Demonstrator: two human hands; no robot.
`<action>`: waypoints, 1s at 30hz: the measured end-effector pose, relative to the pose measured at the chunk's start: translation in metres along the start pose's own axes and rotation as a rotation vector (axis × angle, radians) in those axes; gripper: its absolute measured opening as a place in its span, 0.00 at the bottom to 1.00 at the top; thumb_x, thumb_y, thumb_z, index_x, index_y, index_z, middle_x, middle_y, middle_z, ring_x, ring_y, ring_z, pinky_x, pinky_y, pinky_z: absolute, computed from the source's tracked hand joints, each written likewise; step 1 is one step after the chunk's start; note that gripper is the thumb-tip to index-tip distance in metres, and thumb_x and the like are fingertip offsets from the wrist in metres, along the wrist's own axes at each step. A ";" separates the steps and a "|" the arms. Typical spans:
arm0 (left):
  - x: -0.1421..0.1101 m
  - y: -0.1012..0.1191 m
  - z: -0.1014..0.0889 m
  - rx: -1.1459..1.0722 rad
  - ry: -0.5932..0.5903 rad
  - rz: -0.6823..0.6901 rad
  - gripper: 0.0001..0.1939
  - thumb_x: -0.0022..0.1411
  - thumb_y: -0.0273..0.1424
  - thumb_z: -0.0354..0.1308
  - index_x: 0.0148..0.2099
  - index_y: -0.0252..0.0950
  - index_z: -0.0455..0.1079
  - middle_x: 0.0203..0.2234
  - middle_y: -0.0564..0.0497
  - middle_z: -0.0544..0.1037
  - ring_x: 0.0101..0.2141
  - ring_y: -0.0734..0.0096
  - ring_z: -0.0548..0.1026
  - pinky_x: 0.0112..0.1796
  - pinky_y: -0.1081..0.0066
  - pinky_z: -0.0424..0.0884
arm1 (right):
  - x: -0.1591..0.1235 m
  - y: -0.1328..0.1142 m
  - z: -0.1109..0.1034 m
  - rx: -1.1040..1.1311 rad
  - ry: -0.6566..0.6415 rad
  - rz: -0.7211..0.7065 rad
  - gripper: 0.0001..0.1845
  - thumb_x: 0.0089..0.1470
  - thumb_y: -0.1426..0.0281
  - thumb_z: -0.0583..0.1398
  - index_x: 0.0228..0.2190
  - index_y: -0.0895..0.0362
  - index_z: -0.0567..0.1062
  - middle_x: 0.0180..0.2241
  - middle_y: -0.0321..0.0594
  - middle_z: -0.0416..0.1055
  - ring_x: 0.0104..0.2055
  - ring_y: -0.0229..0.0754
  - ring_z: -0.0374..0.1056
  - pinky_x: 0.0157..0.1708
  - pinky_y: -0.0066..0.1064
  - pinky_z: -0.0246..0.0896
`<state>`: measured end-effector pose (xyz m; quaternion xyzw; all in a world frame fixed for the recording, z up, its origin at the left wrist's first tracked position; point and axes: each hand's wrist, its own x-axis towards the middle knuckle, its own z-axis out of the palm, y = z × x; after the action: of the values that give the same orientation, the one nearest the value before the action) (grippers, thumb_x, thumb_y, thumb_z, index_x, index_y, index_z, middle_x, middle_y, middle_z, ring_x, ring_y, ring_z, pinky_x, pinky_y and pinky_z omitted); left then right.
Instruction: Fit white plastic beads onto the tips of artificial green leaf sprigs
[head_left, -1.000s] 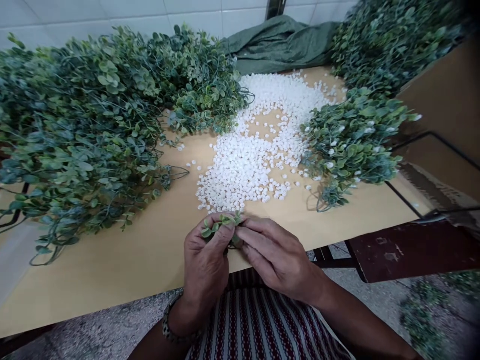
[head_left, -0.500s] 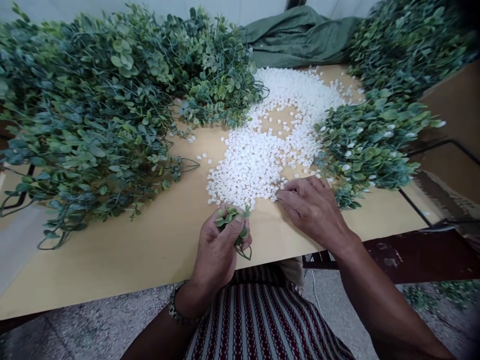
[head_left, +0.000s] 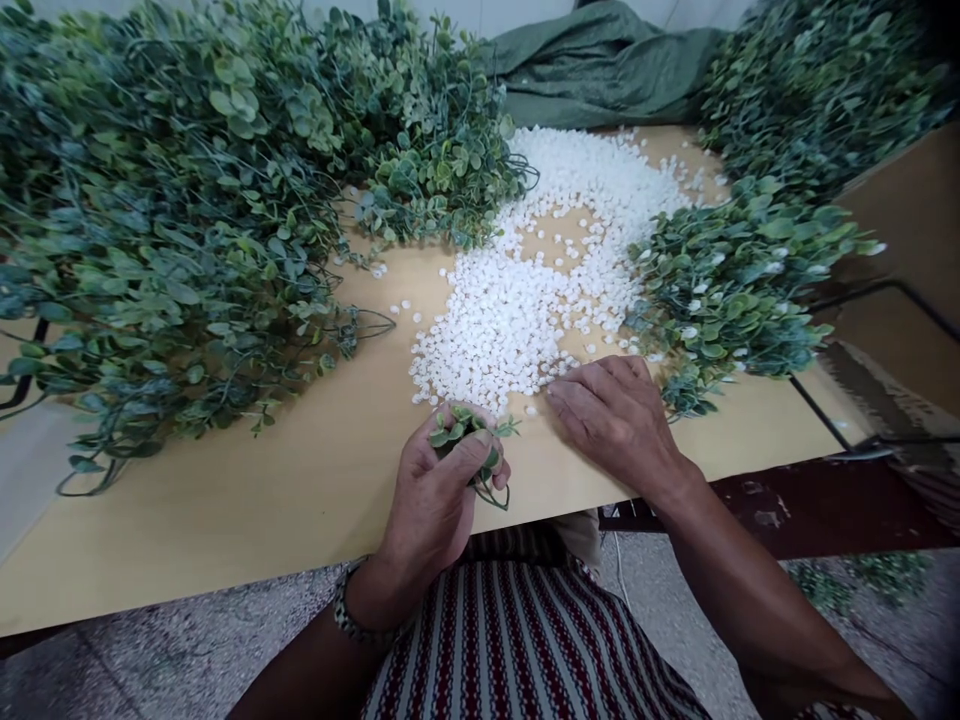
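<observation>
Leafy sprig (head_left: 466, 428), green and small, is clasped between the thumb and fingers of the left hand (head_left: 435, 490), just above the front part of the table (head_left: 247, 500), its thin stem looping out toward the right. The right hand (head_left: 619, 415) rests low with fingers curled down at the near right fringe of the white pieces (head_left: 495, 320); whether it pinches one cannot be told. Between the hands lies a short bare stretch of tabletop. Wider open room spreads to the left, from the large foliage heap (head_left: 180, 240) down to the table's front edge, which slants upward toward the right. Right of the right hand, the leafy bunch (head_left: 742, 270) leaves a narrower bare strip before that edge. Green cloth (head_left: 600, 70) bounds the white pieces at the back.
</observation>
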<state>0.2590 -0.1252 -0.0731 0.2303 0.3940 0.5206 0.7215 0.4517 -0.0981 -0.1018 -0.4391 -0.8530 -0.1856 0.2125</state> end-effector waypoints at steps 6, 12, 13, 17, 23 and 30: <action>-0.001 0.003 -0.002 0.029 0.019 -0.018 0.04 0.48 0.25 0.62 0.29 0.34 0.70 0.20 0.57 0.68 0.18 0.79 0.67 0.21 0.75 0.62 | -0.002 -0.001 -0.006 0.051 -0.014 0.058 0.06 0.56 0.75 0.58 0.37 0.56 0.72 0.32 0.41 0.73 0.35 0.44 0.60 0.35 0.38 0.50; -0.002 0.004 -0.003 0.048 0.018 -0.035 0.05 0.47 0.26 0.63 0.29 0.34 0.69 0.18 0.56 0.69 0.19 0.77 0.67 0.22 0.75 0.63 | -0.002 -0.003 -0.006 0.081 -0.062 0.045 0.05 0.56 0.77 0.58 0.31 0.55 0.72 0.29 0.39 0.72 0.34 0.43 0.60 0.34 0.37 0.49; -0.002 0.004 -0.003 0.044 0.014 -0.039 0.05 0.47 0.26 0.63 0.29 0.34 0.69 0.18 0.56 0.69 0.19 0.77 0.67 0.22 0.75 0.64 | -0.002 -0.003 -0.006 0.087 -0.073 0.039 0.06 0.56 0.78 0.57 0.31 0.55 0.72 0.29 0.38 0.72 0.34 0.43 0.60 0.35 0.37 0.49; -0.003 0.004 -0.002 0.040 0.000 -0.069 0.09 0.44 0.27 0.65 0.30 0.34 0.69 0.19 0.56 0.70 0.20 0.77 0.68 0.23 0.74 0.64 | 0.000 -0.003 -0.008 0.129 -0.061 0.062 0.04 0.56 0.75 0.58 0.34 0.55 0.73 0.30 0.40 0.71 0.35 0.43 0.60 0.35 0.38 0.50; -0.003 0.002 0.000 0.044 0.013 -0.084 0.12 0.42 0.25 0.68 0.29 0.34 0.67 0.19 0.57 0.69 0.19 0.78 0.68 0.23 0.75 0.63 | 0.001 -0.004 -0.005 0.146 -0.096 -0.008 0.06 0.55 0.78 0.57 0.33 0.56 0.72 0.29 0.39 0.71 0.34 0.43 0.59 0.34 0.37 0.50; -0.003 -0.001 0.001 0.050 0.033 -0.092 0.10 0.46 0.26 0.65 0.29 0.35 0.65 0.17 0.58 0.68 0.17 0.78 0.68 0.21 0.75 0.63 | 0.004 -0.010 -0.010 0.350 0.032 0.118 0.05 0.55 0.77 0.58 0.32 0.55 0.73 0.28 0.39 0.72 0.32 0.42 0.63 0.32 0.37 0.55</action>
<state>0.2601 -0.1280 -0.0718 0.2211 0.4289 0.4809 0.7320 0.4435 -0.1064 -0.0927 -0.4417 -0.8415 -0.0288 0.3098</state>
